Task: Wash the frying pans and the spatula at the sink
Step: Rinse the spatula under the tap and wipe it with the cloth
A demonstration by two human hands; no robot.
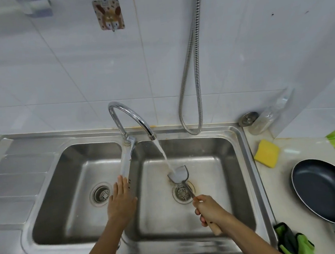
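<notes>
The spatula (177, 174) is in the right basin of the sink (247, 160), directly below the faucet (128, 116). Its metal blade catches the running water (164, 157) just above the drain strainer (182, 193). The right hand (208, 211) is wrapped round its pale wooden handle, fingers curled tight. The left hand (121, 203) lies flat with straight fingers, holding nothing, its fingertips at the near end of the faucet's lever (127, 161). Small dark marks on that lever are too blurred to read.

Right of the faucet, on the counter, a yellow sponge (267, 153) lies beside the sink rim. A dark non-stick frying pan (324, 191) sits nearer the person, with a green cloth (296, 241) bunched by its handle. Above the faucet, a wall hook sticker (108, 14) bears a long-eared cartoon animal. A metal hose (193, 63) hangs looped to the faucet's right.
</notes>
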